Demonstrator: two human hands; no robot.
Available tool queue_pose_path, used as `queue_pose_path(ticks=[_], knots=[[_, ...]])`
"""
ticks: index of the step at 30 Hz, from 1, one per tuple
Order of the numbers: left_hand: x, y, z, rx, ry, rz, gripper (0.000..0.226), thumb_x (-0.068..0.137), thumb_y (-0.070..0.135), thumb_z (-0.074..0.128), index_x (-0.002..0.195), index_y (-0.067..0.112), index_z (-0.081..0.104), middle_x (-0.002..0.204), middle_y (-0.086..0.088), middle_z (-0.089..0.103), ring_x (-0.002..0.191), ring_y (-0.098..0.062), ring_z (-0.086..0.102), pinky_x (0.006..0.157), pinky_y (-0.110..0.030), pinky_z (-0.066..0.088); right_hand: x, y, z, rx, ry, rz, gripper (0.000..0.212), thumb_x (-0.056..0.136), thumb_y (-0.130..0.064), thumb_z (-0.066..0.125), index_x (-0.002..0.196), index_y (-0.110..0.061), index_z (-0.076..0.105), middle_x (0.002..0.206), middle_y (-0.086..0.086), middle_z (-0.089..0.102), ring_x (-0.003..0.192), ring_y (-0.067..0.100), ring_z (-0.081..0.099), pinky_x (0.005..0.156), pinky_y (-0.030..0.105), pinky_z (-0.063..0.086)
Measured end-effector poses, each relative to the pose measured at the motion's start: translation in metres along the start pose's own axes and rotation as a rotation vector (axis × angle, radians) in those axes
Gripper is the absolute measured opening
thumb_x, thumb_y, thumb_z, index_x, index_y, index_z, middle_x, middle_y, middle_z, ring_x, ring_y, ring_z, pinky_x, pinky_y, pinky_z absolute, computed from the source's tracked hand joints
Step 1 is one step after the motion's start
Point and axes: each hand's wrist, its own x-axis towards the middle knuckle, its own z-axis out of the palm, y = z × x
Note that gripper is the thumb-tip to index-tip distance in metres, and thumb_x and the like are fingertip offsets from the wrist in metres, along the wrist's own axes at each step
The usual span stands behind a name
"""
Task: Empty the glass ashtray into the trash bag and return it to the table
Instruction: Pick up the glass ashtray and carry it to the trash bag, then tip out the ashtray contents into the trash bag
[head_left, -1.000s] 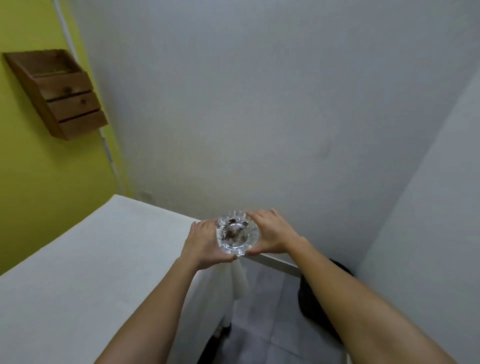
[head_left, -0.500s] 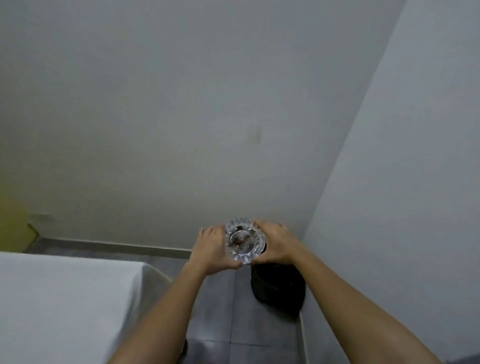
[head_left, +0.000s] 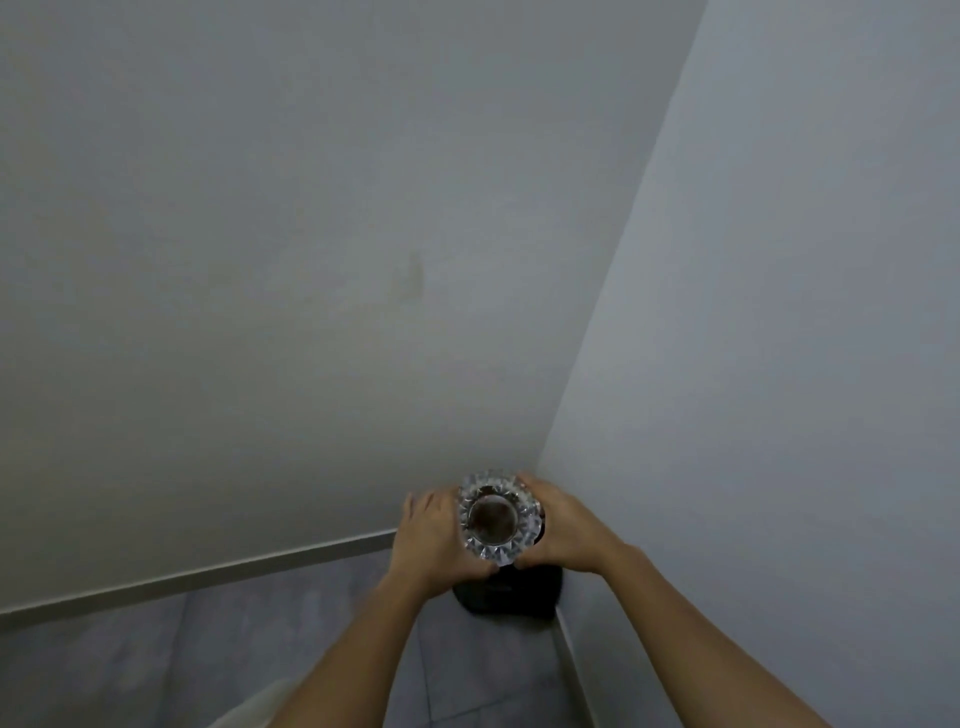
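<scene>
View has swung right over the last second: yellow wall and shelf gone, the tabletop dropped out of frame except a pale sliver at the bottom edge that may be its cloth (head_left: 249, 712) (can't confirm). The glass ashtray (head_left: 496, 517) is now carried off the tabletop and sits in the air directly over the black trash bag (head_left: 506, 590), which stands on the floor (head_left: 208, 654) in the corner where the two walls meet, against the baseboard (head_left: 208, 574). Left hand (head_left: 434, 540) grasps the ashtray's left side, fingers wrapped round the rim; right hand (head_left: 563, 527) grasps the right side, thumb at the near edge. Both clenched on it, neither free. The ashtray is roughly level, opening toward the camera, with dark residue in the bowl, so I judge nothing is dumped yet. Compared with half a second ago the bag has gone from below-right of the hands to mostly hidden under them, which means the carry is about done. Likely next: tip it over the bag's mouth. Risk: the mouth is hidden, so ash could miss onto the floor.
</scene>
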Motion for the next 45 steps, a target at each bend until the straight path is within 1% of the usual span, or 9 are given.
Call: queue_pose_path(ticks=[5,7,12,17,26,31,34,39,45], knots=[[0.03,0.002,0.008,-0.024,-0.045,0.028,0.11,0.047,0.073,0.057,0.141,0.019,0.037,0.138,0.0,0.049,0.134,-0.023,0.039,0.117,-0.047,0.023,0.02,0.034,0.008,0.254,0.006,0.112,0.118,0.056,-0.011,0.091,0.151,-0.007,0.022,0.143,-0.002,0.042,0.133,0.012,0.043,0.107,0.009,0.032],[0.043,-0.001,0.013,0.015,-0.09,0.031,0.107,0.055,0.067,0.067,0.144,0.017,0.032,0.143,-0.001,0.044,0.137,-0.023,0.035,0.118,-0.047,0.019,0.031,0.05,0.012,0.416,-0.009,0.192,0.12,0.056,-0.012,0.092,0.151,-0.006,0.019,0.14,-0.002,0.051,0.125,0.012,0.054,0.108,0.026,0.043],[0.077,-0.013,0.054,0.053,-0.108,0.08,0.106,0.063,0.062,0.069,0.147,0.013,0.027,0.148,-0.003,0.039,0.141,-0.021,0.029,0.122,-0.045,0.009,0.061,0.07,0.038,0.846,0.169,0.334,0.022,0.091,-0.003,0.06,0.11,-0.013,0.058,0.09,-0.004,0.069,0.078,0.003,0.064,0.066,0.008,0.052],[0.134,-0.052,0.178,0.008,-0.1,0.161,0.111,0.058,0.068,0.066,0.148,0.015,0.027,0.148,-0.001,0.041,0.139,-0.02,0.033,0.12,-0.043,0.016,0.121,0.182,0.134,1.241,0.29,0.489,0.041,0.092,-0.031,0.057,0.117,0.0,0.066,0.106,0.015,0.075,0.102,0.03,0.069,0.099,0.042,0.051],[0.215,-0.128,0.391,-0.017,-0.083,0.197,0.12,0.055,0.079,0.056,0.153,0.029,0.007,0.156,0.003,0.03,0.145,-0.019,0.026,0.121,-0.05,0.012,0.2,0.346,0.265,1.176,0.185,0.511,0.039,0.099,-0.049,0.037,0.122,-0.024,0.055,0.118,0.007,0.067,0.085,0.027,0.071,0.057,0.041,0.061],[0.207,-0.162,0.47,-0.049,-0.093,-0.052,0.139,0.04,0.09,0.034,0.152,0.024,-0.015,0.164,-0.005,-0.008,0.151,-0.025,-0.004,0.12,-0.053,-0.001,0.22,0.391,0.303,1.222,0.331,0.489,0.029,0.102,-0.04,0.037,0.114,-0.017,0.049,0.113,0.007,0.06,0.092,0.032,0.065,0.057,0.047,0.061],[0.194,-0.165,0.48,-0.01,-0.09,-0.117,0.145,0.038,0.095,0.033,0.151,0.019,-0.019,0.161,-0.012,-0.02,0.148,-0.03,-0.018,0.118,-0.055,-0.007,0.216,0.399,0.303,1.257,0.385,0.468,0.03,0.102,-0.038,0.039,0.117,-0.014,0.049,0.124,0.012,0.056,0.109,0.04,0.061,0.055,0.047,0.061],[0.185,-0.159,0.477,0.0,-0.187,-0.141,0.146,0.052,0.084,0.063,0.149,0.02,-0.026,0.156,-0.017,-0.032,0.142,-0.039,-0.031,0.116,-0.056,-0.013,0.217,0.392,0.297,1.255,0.401,0.475,0.023,0.099,-0.007,0.044,0.121,-0.01,0.047,0.125,0.013,0.057,0.105,0.035,0.062,0.057,0.047,0.062],[0.184,-0.165,0.478,0.051,-0.196,-0.135,0.148,0.052,0.083,0.064,0.148,0.018,-0.027,0.155,-0.019,-0.032,0.143,-0.038,-0.03,0.116,-0.057,-0.011,0.226,0.389,0.304,0.784,0.48,0.465,0.031,0.095,-0.002,0.041,0.116,-0.024,0.048,0.125,0.012,0.054,0.109,0.034,0.06,0.06,0.048,0.061]])
